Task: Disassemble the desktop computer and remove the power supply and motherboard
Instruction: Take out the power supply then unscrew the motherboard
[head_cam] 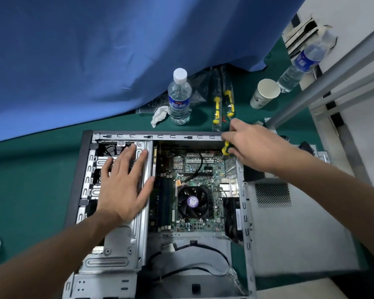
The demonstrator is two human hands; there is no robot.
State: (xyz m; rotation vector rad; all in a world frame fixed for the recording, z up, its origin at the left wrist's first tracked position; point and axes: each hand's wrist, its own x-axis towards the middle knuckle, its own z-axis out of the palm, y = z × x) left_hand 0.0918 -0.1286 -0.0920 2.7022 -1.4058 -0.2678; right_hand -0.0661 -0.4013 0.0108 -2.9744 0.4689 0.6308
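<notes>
An open desktop case [89,147] lies on its side on the green table. Inside it sits the green motherboard [194,169] with a black CPU fan [192,201]. My left hand [125,184] rests flat, fingers spread, on the metal drive cage [117,251] at the case's left. My right hand [253,143] grips a yellow-and-green screwdriver [225,148] at the case's far right corner, its tip down at the motherboard's upper right edge. No power supply can be made out inside the case.
A grey side panel [289,229] lies right of the case. Behind the case stand a water bottle [179,98], a crumpled tissue [159,115], two packaged screwdrivers [222,102] and a paper cup [265,93]. A second bottle [300,63] lies far right. Blue cloth [95,50] hangs behind.
</notes>
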